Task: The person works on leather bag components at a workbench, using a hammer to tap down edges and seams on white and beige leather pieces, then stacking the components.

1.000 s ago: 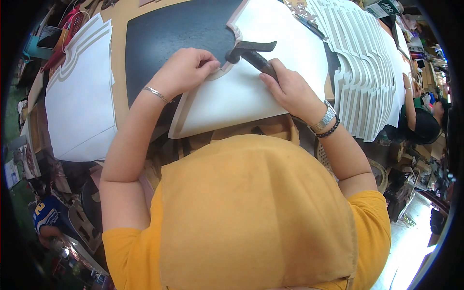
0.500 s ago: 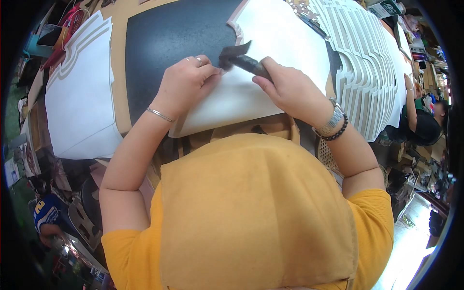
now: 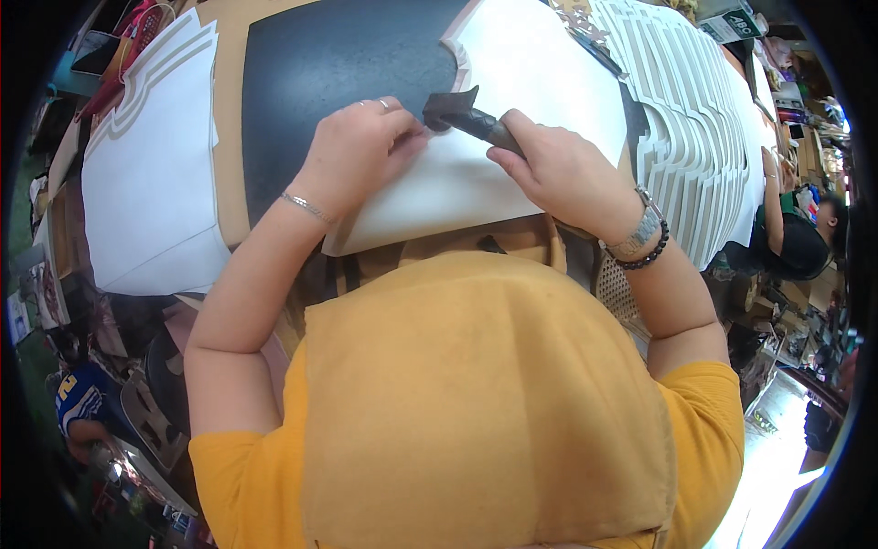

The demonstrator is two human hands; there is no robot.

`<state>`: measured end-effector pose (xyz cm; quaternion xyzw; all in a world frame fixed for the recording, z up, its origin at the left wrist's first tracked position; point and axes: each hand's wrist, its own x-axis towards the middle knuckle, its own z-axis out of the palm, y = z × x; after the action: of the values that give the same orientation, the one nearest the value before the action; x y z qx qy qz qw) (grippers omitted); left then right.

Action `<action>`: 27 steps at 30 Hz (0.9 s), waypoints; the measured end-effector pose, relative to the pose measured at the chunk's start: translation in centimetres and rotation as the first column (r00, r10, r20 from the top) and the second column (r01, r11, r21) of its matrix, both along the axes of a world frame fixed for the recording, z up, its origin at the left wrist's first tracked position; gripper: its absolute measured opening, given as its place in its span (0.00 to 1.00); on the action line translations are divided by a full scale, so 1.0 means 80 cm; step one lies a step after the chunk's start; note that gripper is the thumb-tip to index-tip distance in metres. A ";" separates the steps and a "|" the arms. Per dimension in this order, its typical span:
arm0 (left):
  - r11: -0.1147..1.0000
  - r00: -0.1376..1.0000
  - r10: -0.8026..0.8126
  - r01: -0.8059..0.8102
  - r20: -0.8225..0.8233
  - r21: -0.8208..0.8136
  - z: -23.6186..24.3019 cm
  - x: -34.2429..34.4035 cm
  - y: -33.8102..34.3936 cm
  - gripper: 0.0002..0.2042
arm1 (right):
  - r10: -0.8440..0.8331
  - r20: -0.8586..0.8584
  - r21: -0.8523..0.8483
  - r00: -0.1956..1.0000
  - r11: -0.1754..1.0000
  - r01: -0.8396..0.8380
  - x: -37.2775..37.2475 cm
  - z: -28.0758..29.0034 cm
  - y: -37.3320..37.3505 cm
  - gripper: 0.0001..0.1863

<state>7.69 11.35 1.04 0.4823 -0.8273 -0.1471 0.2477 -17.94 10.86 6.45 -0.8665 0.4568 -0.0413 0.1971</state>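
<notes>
The white panel [image 3: 541, 84] lies before me on the tabletop [image 3: 230, 110], over a dark mat [image 3: 338, 55], with overlapping white pieces [image 3: 697, 151] to its right. My right hand [image 3: 578, 172] grasps the hammer [image 3: 477, 123] by its handle, its head at the panel's curved edge, just beside my curled left hand [image 3: 361, 146]; I cannot tell whether that one pinches anything.

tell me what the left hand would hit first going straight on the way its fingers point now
Most likely the hammer head, close ahead of the left hand; the right hand grips its handle. Depth is unclear, so the two might miss or already touch.
</notes>
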 end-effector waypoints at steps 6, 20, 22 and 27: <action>0.911 0.995 -0.067 0.089 -0.068 0.403 0.016 0.024 -0.029 0.09 | -0.037 0.023 0.059 0.999 0.998 0.035 0.000 -0.001 -0.002 0.17; 0.976 0.978 -0.168 0.183 0.121 -0.119 -0.001 0.025 -0.011 0.03 | -0.063 0.168 0.089 0.984 0.995 0.049 0.013 0.008 0.001 0.15; 0.972 0.978 -0.160 0.180 0.135 -0.153 -0.003 0.024 -0.010 0.03 | -0.058 0.069 0.085 0.996 0.995 0.052 0.015 0.004 0.006 0.15; 0.964 0.980 -0.134 0.163 0.144 -0.209 -0.004 0.024 -0.006 0.04 | -0.070 0.131 0.107 0.989 0.993 0.056 0.017 0.007 0.005 0.16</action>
<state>9.57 10.89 0.71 0.3968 -0.8866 -0.0414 0.2340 -16.61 11.26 7.03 -0.8356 0.4710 -0.0824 0.2703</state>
